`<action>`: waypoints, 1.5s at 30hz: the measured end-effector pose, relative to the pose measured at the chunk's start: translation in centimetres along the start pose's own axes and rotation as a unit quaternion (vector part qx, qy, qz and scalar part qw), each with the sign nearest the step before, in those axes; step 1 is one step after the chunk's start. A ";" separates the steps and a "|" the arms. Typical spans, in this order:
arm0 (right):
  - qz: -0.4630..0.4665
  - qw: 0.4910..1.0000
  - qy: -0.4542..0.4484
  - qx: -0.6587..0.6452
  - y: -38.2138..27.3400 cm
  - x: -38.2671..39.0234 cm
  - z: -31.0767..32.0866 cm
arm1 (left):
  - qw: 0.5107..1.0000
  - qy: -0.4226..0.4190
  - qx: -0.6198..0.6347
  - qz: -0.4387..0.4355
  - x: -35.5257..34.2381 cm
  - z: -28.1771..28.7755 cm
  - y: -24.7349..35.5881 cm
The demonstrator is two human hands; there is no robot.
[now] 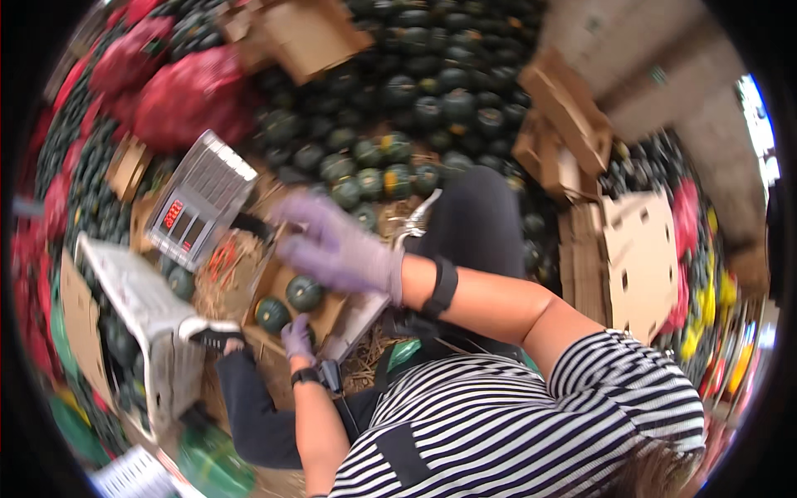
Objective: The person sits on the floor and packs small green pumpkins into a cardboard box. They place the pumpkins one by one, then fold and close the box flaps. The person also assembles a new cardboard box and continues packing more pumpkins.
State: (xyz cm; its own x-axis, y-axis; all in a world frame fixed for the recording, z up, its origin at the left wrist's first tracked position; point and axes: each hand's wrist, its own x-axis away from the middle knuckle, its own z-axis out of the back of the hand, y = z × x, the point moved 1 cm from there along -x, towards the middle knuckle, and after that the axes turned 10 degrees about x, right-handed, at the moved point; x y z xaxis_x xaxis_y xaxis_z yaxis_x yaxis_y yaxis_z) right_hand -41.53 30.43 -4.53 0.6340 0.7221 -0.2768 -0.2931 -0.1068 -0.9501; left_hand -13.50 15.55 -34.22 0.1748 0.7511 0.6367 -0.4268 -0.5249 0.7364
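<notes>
A small cardboard box [334, 309] holds dark green round squashes, including one squash [305, 292] toward the back and another squash [272, 315] at the left. Over the box's far right side is my right hand [336, 242] in a purple-and-grey glove, blurred, fingers stretched apart with nothing seen in them. My left hand [296, 339], also gloved, is down at the box's near side, beside a dark green shape that looks like another squash. Its fingers are too small and partly hidden to show a grip. Behind the box stands a grey digital scale [202, 199] with red lit digits.
Heaps of dark green squashes [415, 91] fill the far side. Red mesh sacks [195, 98] lie at the far left. A white plastic crate [137, 290] is tipped at left. Empty cardboard boxes [564, 124] and a stack of flat cartons [635, 257] stand right.
</notes>
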 end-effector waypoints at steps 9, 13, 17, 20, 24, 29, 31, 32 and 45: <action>-0.151 0.981 -0.094 0.078 -4.6 14.2 3.4 | 0.794 -0.221 -0.236 -0.515 30.9 -7.3 19.9; -0.028 0.999 -0.033 0.024 -6.8 14.8 9.1 | 0.832 -0.425 0.141 -0.328 32.8 -6.8 19.9; -0.136 0.978 0.102 0.119 -4.6 19.0 16.7 | 0.882 -0.387 0.099 -0.249 31.9 -4.4 19.6; -0.270 0.897 0.104 0.334 4.2 24.1 21.9 | 0.917 -0.310 0.014 -0.250 31.5 -4.0 17.9; -0.476 0.819 0.030 0.320 11.9 31.4 24.8 | 0.934 -0.292 0.014 -0.206 31.6 -4.2 17.8; -0.514 0.836 -0.004 0.193 21.5 36.7 24.4 | 0.941 -0.273 -0.026 -0.199 31.0 -4.8 18.0; -0.511 0.836 -0.018 0.200 21.9 35.9 24.6 | 0.946 -0.256 -0.039 -0.195 30.6 -5.0 17.5; -0.509 0.836 -0.024 0.203 22.1 35.4 24.7 | 0.948 -0.251 -0.044 -0.192 30.3 -4.9 17.2; -0.530 0.668 0.197 0.483 31.6 24.7 38.8 | 0.960 -0.208 -0.096 -0.161 27.4 -5.6 17.2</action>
State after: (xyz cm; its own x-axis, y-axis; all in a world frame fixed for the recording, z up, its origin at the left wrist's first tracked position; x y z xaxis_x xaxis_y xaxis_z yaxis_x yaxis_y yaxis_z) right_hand -62.93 71.42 -35.81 0.9352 -0.2158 0.2806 0.2668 0.9507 -0.1579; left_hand -20.98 29.30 -5.39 0.6466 0.6165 0.4493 -0.4401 -0.1796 0.8798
